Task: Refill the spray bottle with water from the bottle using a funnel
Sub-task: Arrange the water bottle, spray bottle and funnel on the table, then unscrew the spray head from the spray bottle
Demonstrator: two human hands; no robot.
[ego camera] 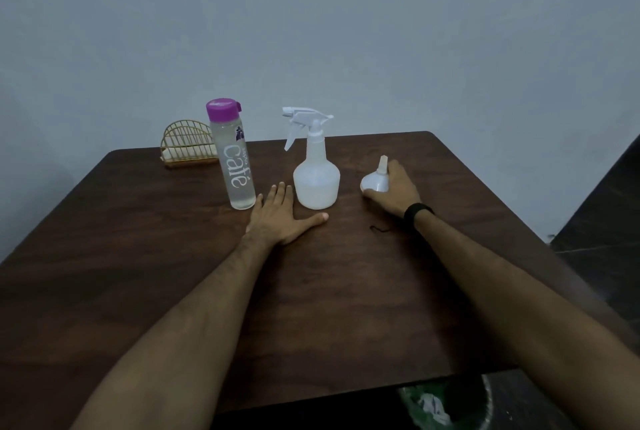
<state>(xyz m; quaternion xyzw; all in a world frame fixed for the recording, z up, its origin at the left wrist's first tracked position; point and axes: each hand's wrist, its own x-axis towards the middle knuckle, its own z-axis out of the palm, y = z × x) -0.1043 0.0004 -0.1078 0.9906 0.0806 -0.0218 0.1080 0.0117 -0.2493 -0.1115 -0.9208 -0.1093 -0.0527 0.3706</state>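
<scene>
White funnel (375,180) sits mouth-down right of the capped spray bottle (316,176); my right hand (394,192) wraps its fingers round it to lift. Left hand (278,216) lies flat, released, on the desk (138,256) by the water bottle (232,155).

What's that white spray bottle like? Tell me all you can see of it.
The spray bottle stands upright mid-table, between the water bottle and the funnel. It looks like translucent white plastic, with a wide rounded base, a narrow neck, and a white trigger head still screwed on, nozzle pointing left. Nothing clearly touches it; the left hand lies flat just before it.

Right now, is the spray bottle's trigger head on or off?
On: the white trigger head sits atop the upright spray bottle.
</scene>
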